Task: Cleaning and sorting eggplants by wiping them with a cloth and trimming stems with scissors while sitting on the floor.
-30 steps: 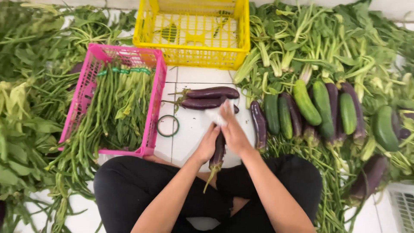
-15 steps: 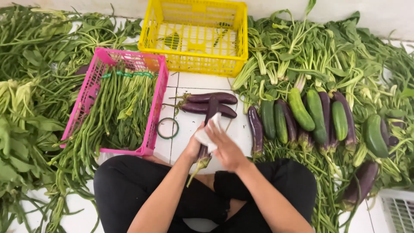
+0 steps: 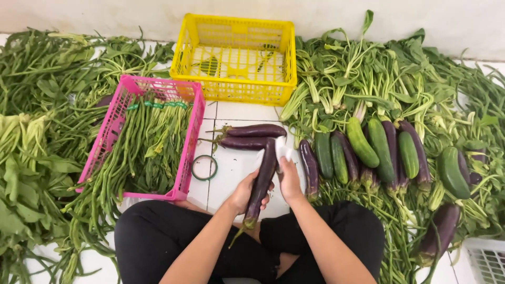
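While gripped by left hand [image 3: 246, 190], long purple eggplant [image 3: 263, 179] tilts above white tiled floor [image 3: 231, 171] | right hand [image 3: 290, 181] pinches small white cloth [image 3: 283, 149] against it

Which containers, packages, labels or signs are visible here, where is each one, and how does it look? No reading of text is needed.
No labels, signs or screens show.
Yellow crate: top centre by the wall, rectangular lattice plastic, nearly empty.
Pink crate: left of the hands, rectangular lattice plastic, filled with long beans.
White crate: bottom right corner, only a corner visible.
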